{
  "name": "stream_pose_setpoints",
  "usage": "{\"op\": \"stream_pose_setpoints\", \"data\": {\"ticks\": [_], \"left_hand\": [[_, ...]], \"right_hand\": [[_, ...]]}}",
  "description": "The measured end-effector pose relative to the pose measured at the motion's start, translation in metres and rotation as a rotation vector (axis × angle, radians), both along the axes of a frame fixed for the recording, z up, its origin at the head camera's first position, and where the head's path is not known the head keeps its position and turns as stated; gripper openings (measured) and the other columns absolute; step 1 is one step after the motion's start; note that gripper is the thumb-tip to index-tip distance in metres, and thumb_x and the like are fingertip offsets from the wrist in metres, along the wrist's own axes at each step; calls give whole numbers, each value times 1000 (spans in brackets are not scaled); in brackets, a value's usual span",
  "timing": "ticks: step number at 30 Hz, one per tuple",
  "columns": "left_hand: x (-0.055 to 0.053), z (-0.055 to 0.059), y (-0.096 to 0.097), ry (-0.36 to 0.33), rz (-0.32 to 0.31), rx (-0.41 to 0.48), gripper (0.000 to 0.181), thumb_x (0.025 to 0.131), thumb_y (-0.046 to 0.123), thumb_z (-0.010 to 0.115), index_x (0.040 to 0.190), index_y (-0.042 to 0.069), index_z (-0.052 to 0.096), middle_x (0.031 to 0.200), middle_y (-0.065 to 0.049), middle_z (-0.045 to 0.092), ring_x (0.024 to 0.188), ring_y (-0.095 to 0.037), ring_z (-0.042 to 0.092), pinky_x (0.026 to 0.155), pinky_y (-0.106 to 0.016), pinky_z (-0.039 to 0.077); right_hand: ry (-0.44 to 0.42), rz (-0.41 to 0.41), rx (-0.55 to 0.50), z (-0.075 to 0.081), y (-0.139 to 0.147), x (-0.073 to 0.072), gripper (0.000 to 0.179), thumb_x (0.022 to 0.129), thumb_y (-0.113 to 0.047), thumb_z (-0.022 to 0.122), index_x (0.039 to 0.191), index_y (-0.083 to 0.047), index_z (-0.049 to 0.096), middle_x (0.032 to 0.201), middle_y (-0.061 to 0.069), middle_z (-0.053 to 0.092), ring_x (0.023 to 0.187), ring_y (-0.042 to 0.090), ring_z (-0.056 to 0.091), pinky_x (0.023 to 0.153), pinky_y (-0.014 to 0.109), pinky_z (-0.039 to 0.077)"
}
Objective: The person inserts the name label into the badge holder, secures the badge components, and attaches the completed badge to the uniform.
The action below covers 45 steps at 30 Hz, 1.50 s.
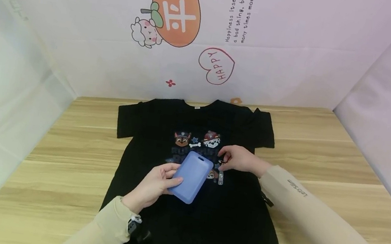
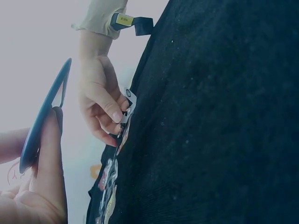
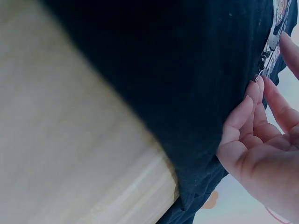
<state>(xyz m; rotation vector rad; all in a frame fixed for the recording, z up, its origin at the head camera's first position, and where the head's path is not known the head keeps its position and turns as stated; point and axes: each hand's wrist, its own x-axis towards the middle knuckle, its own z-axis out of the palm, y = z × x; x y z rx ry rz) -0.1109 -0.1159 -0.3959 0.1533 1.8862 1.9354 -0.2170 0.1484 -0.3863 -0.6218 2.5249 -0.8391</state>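
A black T-shirt [image 1: 180,228] with cartoon dog prints lies spread out, collar at the far side. My left hand [image 1: 157,183] grips a blue card holder [image 1: 193,176] by its lower left side, thumb on the face. The holder is tilted above the shirt, its slotted end pointing away. Just right of it, my right hand [image 1: 239,159] pinches a small badge clip [image 1: 220,177] with a metal end and a clear snap strap, low over the print. In the right wrist view the fingertips [image 3: 259,84] meet at the clip's metal end.
The shirt lies on a wood-grain table [image 1: 61,170]. White printed cloth [image 1: 283,59] stands behind it and along both sides. Dark straps with wrist cameras sit at both sleeves, the left camera [image 1: 133,226] close over the shirt.
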Motion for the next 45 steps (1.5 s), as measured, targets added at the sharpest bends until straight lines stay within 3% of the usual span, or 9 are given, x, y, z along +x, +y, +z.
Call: {"op": "stream_pose_setpoints", "data": {"ticks": [16, 25, 34, 37, 45], "left_hand": [[2, -3, 1, -9, 4, 4, 44, 94, 7, 55, 134, -8, 42, 129, -27, 55, 93, -17, 67, 82, -37, 55], [4, -5, 1, -12, 1, 16, 44, 94, 6, 55, 134, -8, 41, 129, -27, 54, 93, -17, 67, 83, -38, 55], [3, -4, 1, -5, 13, 10, 43, 94, 5, 55, 133, -8, 42, 128, -27, 55, 91, -16, 67, 82, -37, 55], [3, -4, 1, -4, 14, 14, 43, 94, 5, 54, 134, -8, 42, 128, -27, 55, 91, -15, 67, 81, -37, 55], [2, -4, 2, -3, 15, 30, 43, 94, 3, 54, 133, -9, 42, 127, -27, 56, 90, -15, 67, 81, -37, 55]], "right_hand": [[-17, 33, 17, 2, -4, 3, 25, 80, -11, 74, 102, -3, 66, 71, 0, 48, 65, 14, 45, 60, 26, 38], [-9, 78, -27, 4, -7, 6, 25, 81, -9, 72, 104, -3, 65, 85, 4, 62, 73, 13, 54, 67, 26, 47], [-51, 90, -98, 7, -7, 9, 29, 84, -8, 68, 111, 0, 62, 88, 5, 64, 72, 12, 57, 67, 26, 49], [-85, 75, -145, 8, -6, 9, 32, 85, -8, 66, 115, 2, 60, 87, 7, 66, 74, 12, 61, 70, 28, 53], [-187, -59, -301, 11, -2, 7, 32, 91, -5, 59, 121, 7, 53, 82, 9, 69, 77, 15, 67, 75, 33, 57]]}}
